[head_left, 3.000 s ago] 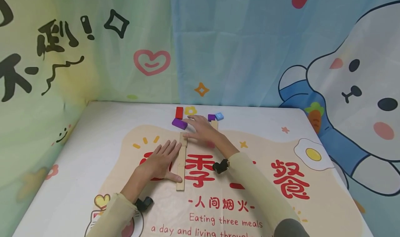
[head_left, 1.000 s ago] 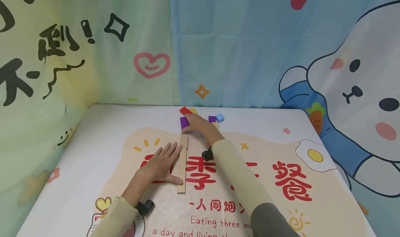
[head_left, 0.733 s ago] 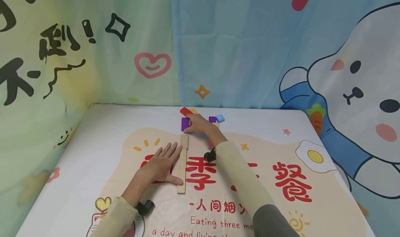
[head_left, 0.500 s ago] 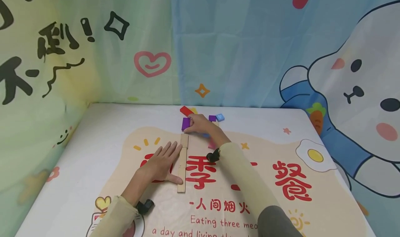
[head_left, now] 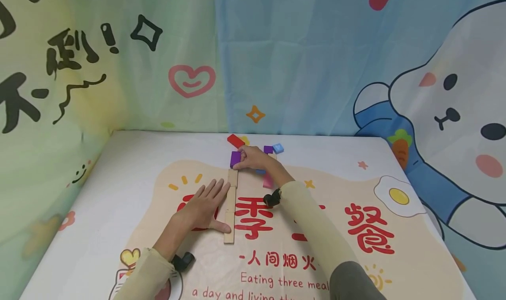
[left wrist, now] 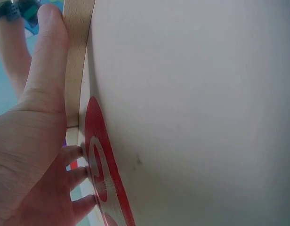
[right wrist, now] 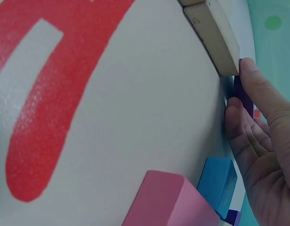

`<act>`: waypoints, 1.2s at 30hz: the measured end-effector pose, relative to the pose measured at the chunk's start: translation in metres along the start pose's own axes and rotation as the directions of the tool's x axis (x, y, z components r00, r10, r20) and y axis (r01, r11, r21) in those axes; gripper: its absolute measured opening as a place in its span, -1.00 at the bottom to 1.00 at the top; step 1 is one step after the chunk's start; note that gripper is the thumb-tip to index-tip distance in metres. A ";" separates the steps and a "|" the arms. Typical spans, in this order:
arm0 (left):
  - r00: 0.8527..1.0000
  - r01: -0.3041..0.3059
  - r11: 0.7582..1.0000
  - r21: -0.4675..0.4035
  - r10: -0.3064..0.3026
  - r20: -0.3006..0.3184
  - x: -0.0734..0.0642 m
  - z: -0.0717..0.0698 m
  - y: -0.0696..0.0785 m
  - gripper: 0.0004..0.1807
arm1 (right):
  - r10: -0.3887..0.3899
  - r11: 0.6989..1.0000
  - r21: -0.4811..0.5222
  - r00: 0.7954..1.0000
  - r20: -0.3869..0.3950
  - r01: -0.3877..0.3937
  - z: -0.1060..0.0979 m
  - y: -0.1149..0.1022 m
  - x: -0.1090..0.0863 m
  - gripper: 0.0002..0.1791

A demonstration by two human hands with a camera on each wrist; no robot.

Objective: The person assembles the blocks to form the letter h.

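Note:
A row of flat wooden blocks (head_left: pixel 229 203) runs away from the person down the middle of the table. My left hand (head_left: pixel 203 208) lies along its left side, fingers spread and straight, with the thumb (left wrist: pixel 52 52) against the wood. At the far end of the row is a purple block (head_left: pixel 235 160), in line with it and close to the last wooden block (right wrist: pixel 213 37). My right hand (head_left: pixel 254 157) pinches that purple block between thumb and fingers; the right wrist view shows only part of the block, between the thumb and the fingers.
Behind the purple block lies a red block (head_left: pixel 235 141), set aslant. To the right are a small purple block (head_left: pixel 268 149) and a light blue block (head_left: pixel 278 148). A pink block (right wrist: pixel 168 202) and a blue block (right wrist: pixel 218 183) stand under the right forearm.
The purple block has turned from aslant to in line with the row and come nearer to it, with the right hand on it. The red block has turned aslant. The left hand stays put.

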State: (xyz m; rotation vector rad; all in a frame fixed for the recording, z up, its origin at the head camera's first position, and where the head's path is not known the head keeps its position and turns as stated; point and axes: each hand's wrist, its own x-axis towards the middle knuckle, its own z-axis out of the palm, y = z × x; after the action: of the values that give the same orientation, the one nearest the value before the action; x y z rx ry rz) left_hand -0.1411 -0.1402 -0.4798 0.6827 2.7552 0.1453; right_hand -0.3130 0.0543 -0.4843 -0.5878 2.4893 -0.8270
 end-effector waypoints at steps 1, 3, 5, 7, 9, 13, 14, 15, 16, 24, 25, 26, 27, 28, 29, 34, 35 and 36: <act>1.000 0.002 1.000 0.000 -0.002 0.001 0.000 0.000 0.000 0.35 | 0.000 1.000 0.003 1.000 0.002 0.000 0.000 0.000 0.000 -0.19; 1.000 0.004 1.000 -0.004 -0.004 0.003 0.000 0.000 0.000 0.35 | -0.003 1.000 0.000 1.000 0.003 0.003 0.000 0.000 0.001 -0.19; 1.000 0.006 1.000 -0.006 -0.006 0.008 0.000 0.000 0.001 0.35 | -0.008 1.000 -0.007 1.000 -0.008 0.008 -0.001 -0.001 0.001 -0.18; 1.000 0.008 1.000 -0.003 -0.008 0.013 0.000 0.000 0.001 0.35 | -0.022 1.000 -0.008 0.999 -0.028 0.022 -0.003 -0.003 0.002 -0.18; 1.000 0.009 1.000 -0.001 -0.009 0.013 0.000 0.000 0.001 0.35 | -0.036 0.999 0.002 0.998 -0.046 0.036 -0.005 -0.006 0.002 -0.18; 1.000 0.010 1.000 0.009 -0.010 0.006 0.000 0.000 0.000 0.35 | -0.047 0.999 0.024 0.998 -0.032 0.048 -0.007 -0.010 0.001 -0.17; 1.000 0.009 1.000 0.009 -0.009 0.004 0.000 0.000 0.000 0.35 | -0.047 0.999 0.020 0.999 -0.020 0.047 -0.007 -0.010 0.000 -0.16; 1.000 0.007 1.000 0.010 -0.007 0.003 0.000 0.000 0.000 0.35 | -0.045 0.999 0.016 0.999 -0.005 0.046 -0.006 -0.011 0.000 -0.16; 1.000 0.006 1.000 0.009 -0.006 0.003 0.000 0.000 -0.001 0.35 | -0.043 0.999 0.009 0.999 0.010 0.043 -0.006 -0.011 -0.002 -0.16; 1.000 0.009 1.000 -0.013 -0.009 0.016 0.000 -0.001 0.000 0.34 | -0.016 1.000 0.006 0.998 0.054 0.016 -0.006 -0.009 -0.006 -0.17; 1.000 0.011 1.000 -0.012 -0.011 0.016 0.000 -0.001 0.000 0.34 | -0.011 1.000 0.005 0.998 0.055 0.011 -0.006 -0.009 -0.006 -0.17; 1.000 0.012 1.000 -0.009 -0.012 0.016 0.000 -0.001 0.000 0.34 | -0.006 1.000 0.001 0.998 0.057 0.006 -0.006 -0.008 -0.006 -0.17; 1.000 0.011 1.000 -0.008 -0.010 0.016 0.000 0.000 0.000 0.34 | 0.002 1.000 -0.003 0.998 0.061 -0.002 -0.006 -0.008 -0.007 -0.17; 1.000 0.010 1.000 -0.006 -0.010 0.016 0.001 0.000 0.000 0.34 | 0.010 1.000 -0.005 0.998 0.065 -0.009 -0.005 -0.007 -0.007 -0.17; 1.000 0.008 1.000 -0.005 -0.008 0.015 0.001 0.001 0.000 0.34 | 0.015 1.000 -0.004 0.997 0.072 -0.015 -0.005 -0.007 -0.007 -0.18; 1.000 0.010 1.000 -0.003 -0.010 0.014 0.001 0.001 0.000 0.34 | 0.022 1.000 0.013 0.995 0.097 -0.024 -0.004 -0.007 -0.008 -0.18; 1.000 0.012 1.000 -0.004 -0.012 0.015 0.001 0.001 0.000 0.34 | 0.018 1.000 0.020 0.995 0.099 -0.020 -0.003 -0.007 -0.008 -0.18; 1.000 0.013 1.000 -0.002 -0.013 0.017 0.001 0.001 0.000 0.34 | 0.015 1.000 0.022 0.995 0.099 -0.017 -0.003 -0.007 -0.007 -0.19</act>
State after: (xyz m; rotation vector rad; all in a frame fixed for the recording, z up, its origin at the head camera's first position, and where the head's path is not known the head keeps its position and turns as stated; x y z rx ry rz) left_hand -0.1418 -0.1399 -0.4807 0.6617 2.7423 0.1390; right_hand -0.3068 0.0540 -0.4759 -0.5863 2.3892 -0.7996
